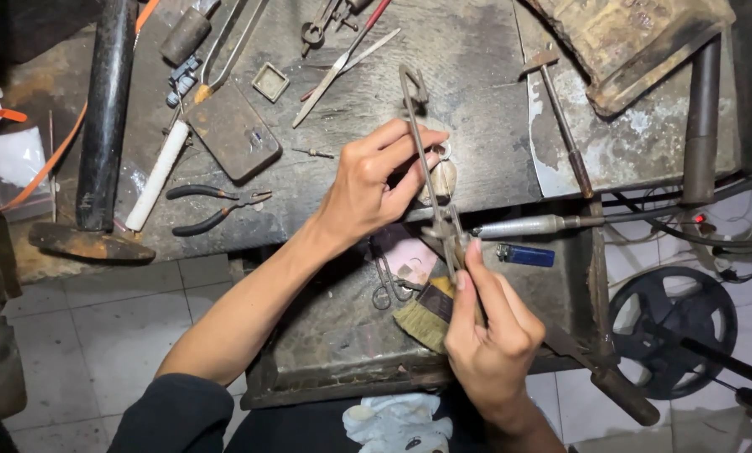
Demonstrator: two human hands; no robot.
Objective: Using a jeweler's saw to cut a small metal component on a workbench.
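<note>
My left hand (374,180) pinches a small metal ring (443,152) against a pale wooden bench peg (443,178) at the edge of the worn workbench (468,59). My right hand (489,331) grips the handle of a jeweller's saw frame (422,151), which runs upright from my fist to beyond the ring. The frame's thin metal bar passes just in front of my left fingers.
Black pliers (212,208), a white rod (158,176), a flat dark block (232,130), a hammer (99,126), files and tweezers lie on the bench. Below sit a metal tray (326,335) with a brush (422,317), scissors (386,285), a blue lighter (525,255) and a rotary handpiece (523,226).
</note>
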